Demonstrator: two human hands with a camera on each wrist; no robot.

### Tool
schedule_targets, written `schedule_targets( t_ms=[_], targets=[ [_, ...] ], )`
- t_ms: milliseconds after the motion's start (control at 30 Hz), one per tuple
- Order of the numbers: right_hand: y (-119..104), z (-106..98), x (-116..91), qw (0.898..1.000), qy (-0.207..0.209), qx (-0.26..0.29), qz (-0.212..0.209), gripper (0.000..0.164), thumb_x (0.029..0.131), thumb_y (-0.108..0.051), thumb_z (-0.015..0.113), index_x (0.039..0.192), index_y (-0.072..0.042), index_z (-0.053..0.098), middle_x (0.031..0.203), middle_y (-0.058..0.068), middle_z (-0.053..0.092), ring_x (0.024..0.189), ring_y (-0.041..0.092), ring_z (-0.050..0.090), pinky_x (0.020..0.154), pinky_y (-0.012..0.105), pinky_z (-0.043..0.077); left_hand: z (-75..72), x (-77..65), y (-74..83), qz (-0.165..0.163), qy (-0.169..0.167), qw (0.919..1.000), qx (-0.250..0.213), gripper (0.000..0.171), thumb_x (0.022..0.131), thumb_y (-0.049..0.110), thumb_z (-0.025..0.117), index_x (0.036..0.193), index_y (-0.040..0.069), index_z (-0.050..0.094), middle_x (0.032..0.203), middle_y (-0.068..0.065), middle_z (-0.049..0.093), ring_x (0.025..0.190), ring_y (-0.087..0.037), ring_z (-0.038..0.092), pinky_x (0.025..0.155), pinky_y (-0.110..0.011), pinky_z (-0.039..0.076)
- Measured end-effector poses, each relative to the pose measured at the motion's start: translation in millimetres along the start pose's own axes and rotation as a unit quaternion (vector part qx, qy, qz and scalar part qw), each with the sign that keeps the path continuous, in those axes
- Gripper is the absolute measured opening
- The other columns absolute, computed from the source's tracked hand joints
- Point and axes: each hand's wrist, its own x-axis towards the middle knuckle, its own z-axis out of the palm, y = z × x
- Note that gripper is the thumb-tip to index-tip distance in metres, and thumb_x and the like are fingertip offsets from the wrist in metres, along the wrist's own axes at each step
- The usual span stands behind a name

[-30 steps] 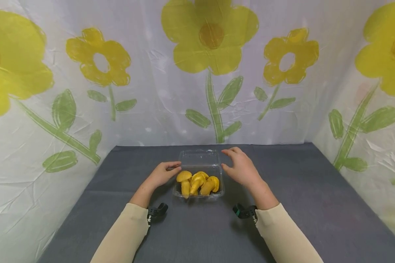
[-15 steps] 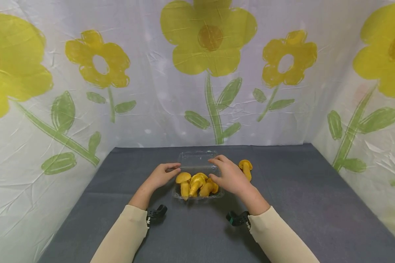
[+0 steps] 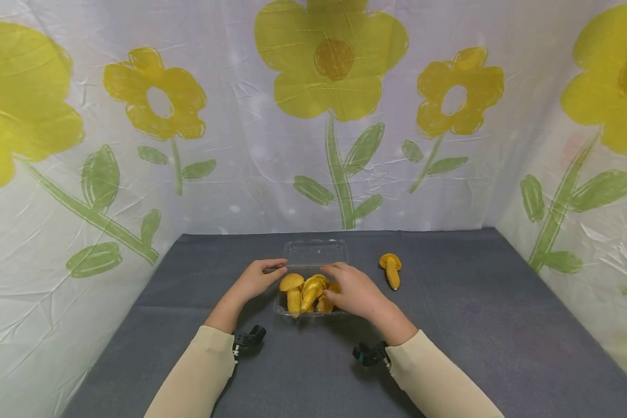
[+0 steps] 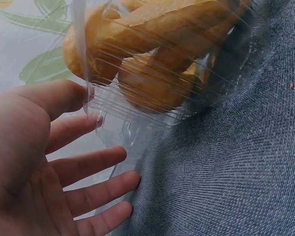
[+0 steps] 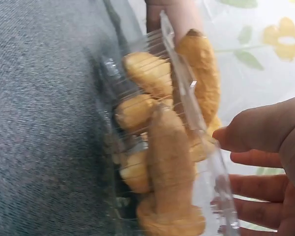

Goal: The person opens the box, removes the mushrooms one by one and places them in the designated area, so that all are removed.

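A clear plastic clamshell box (image 3: 316,251) stands with its lid folded back, holding several yellow mushrooms (image 3: 294,299). At its left rim, my left hand (image 3: 253,280) pinches the plastic edge near the hinge between thumb and index finger; the other fingers (image 4: 96,193) stay extended in the left wrist view. My right hand (image 3: 356,293) hovers over the right side of the box, fingers spread and relaxed. In the right wrist view its thumb (image 5: 258,127) is close to a mushroom (image 5: 204,146); whether they touch I cannot tell.
One loose mushroom (image 3: 391,270) lies on the dark grey tablecloth (image 3: 480,325) to the right of the box. Behind and at both sides hangs a white cloth (image 3: 235,174) printed with yellow flowers.
My right hand has moved left from beside the box to over the mushrooms. The loose mushroom on the right, hidden behind that hand before, is now fully visible. My left hand stays put.
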Motion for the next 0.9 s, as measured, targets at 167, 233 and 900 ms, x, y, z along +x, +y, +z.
schedule_targets(
  t_ms=[167, 233, 900],
  targets=[
    [2, 11, 3, 0.999, 0.013, -0.019, -0.038, 0.035, 0.104, -0.016, 0.063, 0.135, -0.001, 0.065, 0.132, 0.015, 0.064, 0.118, 0.032, 0.063, 0.094, 0.046, 0.054, 0.0, 0.3, -0.6, 0.001, -0.001, 1.0000, 0.001, 0.045, 0.105, 0.029, 0.062, 0.145, 0.008, 0.060, 0.141, -0.013, 0.062, 0.127, -0.038, 0.057, 0.097, -0.055, 0.052],
    [2, 16, 3, 0.998, 0.026, -0.038, -0.053, 0.030, 0.104, -0.015, 0.062, 0.129, 0.000, 0.069, 0.127, 0.015, 0.066, 0.111, 0.030, 0.066, 0.090, 0.043, 0.056, -0.1, 0.1, -1.0, 0.001, -0.001, 1.0000, 0.003, 0.045, 0.106, 0.030, 0.062, 0.145, 0.008, 0.060, 0.141, -0.013, 0.062, 0.127, -0.038, 0.057, 0.097, -0.055, 0.052],
    [-1, 20, 4, 0.990, 0.134, -0.045, 0.006, 0.013, 0.099, -0.019, 0.072, 0.105, -0.011, 0.080, 0.108, 0.005, 0.072, 0.100, 0.025, 0.068, 0.080, 0.040, 0.058, 0.3, 1.2, -1.2, 0.002, 0.001, 1.0000, 0.001, 0.042, 0.105, 0.029, 0.063, 0.142, 0.009, 0.063, 0.140, -0.014, 0.062, 0.127, -0.039, 0.057, 0.097, -0.056, 0.051]
  ],
)
